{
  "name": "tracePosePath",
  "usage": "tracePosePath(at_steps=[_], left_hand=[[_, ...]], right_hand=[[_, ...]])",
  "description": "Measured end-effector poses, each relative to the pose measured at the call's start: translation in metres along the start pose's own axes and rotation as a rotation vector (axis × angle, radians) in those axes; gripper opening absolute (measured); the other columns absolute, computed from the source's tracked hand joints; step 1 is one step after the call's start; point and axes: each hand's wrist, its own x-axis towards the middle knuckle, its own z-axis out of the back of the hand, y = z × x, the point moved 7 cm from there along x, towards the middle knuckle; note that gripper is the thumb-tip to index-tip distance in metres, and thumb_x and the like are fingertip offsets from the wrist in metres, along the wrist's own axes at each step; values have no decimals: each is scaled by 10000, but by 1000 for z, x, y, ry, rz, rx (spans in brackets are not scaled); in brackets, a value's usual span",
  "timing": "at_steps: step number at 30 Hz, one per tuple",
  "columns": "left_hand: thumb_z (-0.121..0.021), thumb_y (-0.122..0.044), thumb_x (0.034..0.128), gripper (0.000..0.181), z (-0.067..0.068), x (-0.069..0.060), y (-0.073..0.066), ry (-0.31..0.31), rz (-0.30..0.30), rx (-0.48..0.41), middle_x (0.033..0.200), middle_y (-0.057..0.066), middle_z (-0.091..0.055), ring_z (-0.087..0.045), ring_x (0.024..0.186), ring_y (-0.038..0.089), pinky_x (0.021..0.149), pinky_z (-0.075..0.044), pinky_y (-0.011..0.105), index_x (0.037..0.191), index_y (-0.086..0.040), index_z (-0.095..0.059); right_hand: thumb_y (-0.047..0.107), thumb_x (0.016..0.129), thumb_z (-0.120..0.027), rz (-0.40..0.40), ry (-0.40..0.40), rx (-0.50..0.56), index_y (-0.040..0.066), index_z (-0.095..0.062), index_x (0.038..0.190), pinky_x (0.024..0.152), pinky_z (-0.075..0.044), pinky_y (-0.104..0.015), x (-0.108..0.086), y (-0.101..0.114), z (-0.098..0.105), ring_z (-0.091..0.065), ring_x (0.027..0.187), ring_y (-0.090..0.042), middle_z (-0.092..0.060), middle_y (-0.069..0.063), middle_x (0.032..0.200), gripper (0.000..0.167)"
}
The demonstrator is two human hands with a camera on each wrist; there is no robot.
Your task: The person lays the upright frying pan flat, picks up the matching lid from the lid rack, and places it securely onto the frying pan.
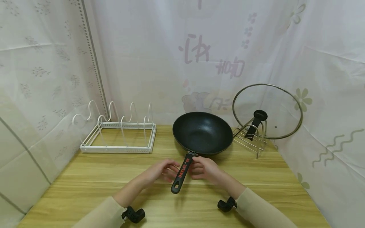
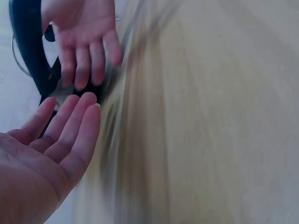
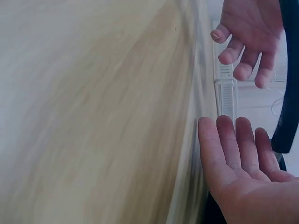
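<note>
A black wok (image 1: pixel 203 133) sits on the wooden table, its handle (image 1: pixel 183 173) slanting toward the person with red lettering on top. To the left of the handle is the left hand (image 1: pixel 159 172), fingers relaxed and holding nothing. The right hand (image 1: pixel 206 170) is at the handle's right side near the wok, its thumb close to the handle; contact cannot be told. In the left wrist view the left hand (image 2: pixel 56 149) faces the right hand (image 2: pixel 86 42), palm up, beside the dark handle (image 2: pixel 30 46). The right wrist view shows the right hand (image 3: pixel 247 172) with straight fingers beneath the handle (image 3: pixel 290 84).
A white wire rack (image 1: pixel 117 149) stands at the back left. At the back right, a glass lid (image 1: pixel 273 110) with a black knob leans in a metal rack (image 1: pixel 258 142). Patterned curtains (image 1: pixel 148 57) hang behind the wooden table (image 1: pixel 114 171).
</note>
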Motion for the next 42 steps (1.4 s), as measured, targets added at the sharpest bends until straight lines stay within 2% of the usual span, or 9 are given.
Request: tracePosePath(at_steps=[3, 7, 12, 17, 23, 27, 34, 38, 42], left_hand=[[-419, -403, 1142, 634, 8, -3, -4, -23, -22, 59, 1336, 296, -702, -769, 1158, 347, 927, -655, 486, 1454, 130, -565], [-442, -367, 1143, 609, 13, -6, -8, -35, -37, 93, 1375, 345, -657, -745, 1204, 427, 928, -657, 494, 1469, 135, -554], [-481, -333, 1133, 566, 17, -9, -11, -47, -52, 136, 1363, 342, -657, -746, 1185, 402, 900, -658, 452, 1452, 128, -559], [-510, -283, 1125, 520, 24, -12, -13, -61, -68, 152, 1351, 333, -665, -751, 1170, 394, 866, -654, 414, 1441, 126, -562], [-515, -251, 1130, 466, 31, -18, -24, -77, -115, 151, 1351, 311, -664, -758, 1170, 384, 874, -661, 422, 1440, 90, -581], [-523, -229, 1135, 425, 35, -22, -34, -105, -157, 157, 1333, 254, -694, -762, 1162, 376, 870, -668, 403, 1432, 64, -599], [-565, -209, 1127, 407, 32, -29, -59, -155, -220, 184, 1347, 238, -686, -754, 1155, 334, 859, -655, 355, 1469, 10, -599], [-599, -188, 1116, 396, 21, -30, -69, -160, -250, 212, 1344, 222, -685, -749, 1158, 326, 859, -651, 356, 1475, -23, -611], [-601, -224, 1125, 395, 8, -28, -71, -147, -263, 246, 1362, 213, -673, -729, 1189, 372, 873, -643, 382, 1485, -63, -615]], right_hand=[[387, 1120, -557, 17, 11, -47, -96, -574, 1464, 1060, -614, -528, -8, 4, 5, -728, 1219, -293, -684, -274, 1382, 593], [398, 1131, -544, 50, 26, -131, -120, -562, 1461, 1055, -618, -516, -20, 9, 13, -716, 1274, -340, -647, -309, 1454, 614], [357, 1153, -534, 104, 21, -211, -120, -569, 1438, 1039, -628, -515, -34, 13, 25, -696, 1298, -410, -608, -343, 1481, 557], [316, 1159, -536, 149, 5, -298, -120, -570, 1433, 1006, -645, -489, -46, 14, 39, -707, 1277, -408, -596, -363, 1476, 516], [314, 1166, -526, 184, -10, -350, -141, -540, 1444, 1019, -636, -497, -59, 20, 60, -684, 1277, -473, -568, -388, 1466, 534], [298, 1165, -535, 210, -79, -356, -131, -557, 1412, 983, -651, -440, -62, 29, 79, -706, 1227, -426, -590, -366, 1417, 495], [251, 1159, -559, 287, -257, -301, -128, -568, 1372, 902, -662, -359, -66, 54, 116, -756, 1036, -186, -727, 47, 1167, 435], [257, 1156, -571, 321, -358, -331, -118, -563, 1394, 850, -658, -312, -65, 66, 138, -742, 975, -160, -720, -5, 1174, 444], [281, 1147, -589, 307, -466, -404, -75, -561, 1448, 822, -651, -276, -60, 71, 161, -735, 959, -137, -679, -61, 1210, 467]])
